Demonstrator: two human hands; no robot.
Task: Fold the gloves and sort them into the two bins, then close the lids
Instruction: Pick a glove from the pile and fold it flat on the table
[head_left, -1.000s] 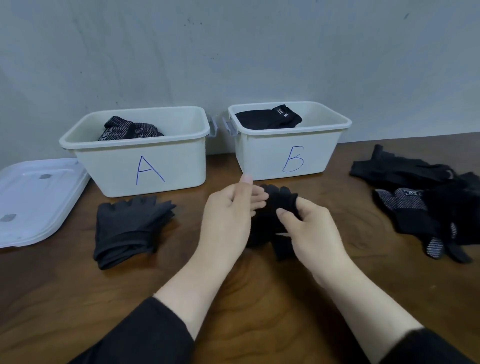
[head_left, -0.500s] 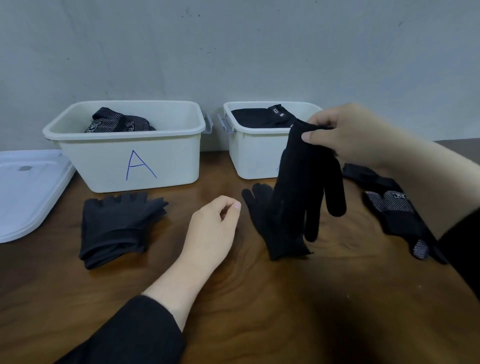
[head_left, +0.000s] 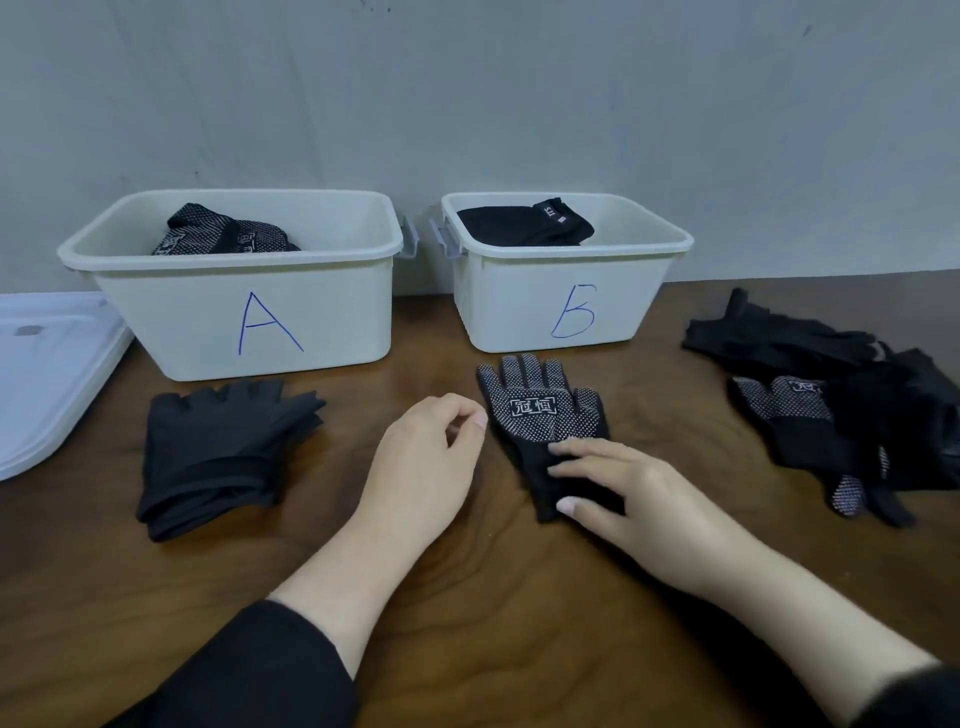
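Now the dotted glove (head_left: 540, 415) lies flat just near of bin B (head_left: 623, 306); the right hand (head_left: 639, 493) presses its cuff with straight fingers, while the left hand (head_left: 421, 462) rests beside, loosely curled, empty. Folding likely comes next, then bin A (head_left: 322, 322).

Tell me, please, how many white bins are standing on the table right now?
2. Bin A stands at the back left and bin B just to its right, both against the wall, both open with folded gloves inside. No others show.
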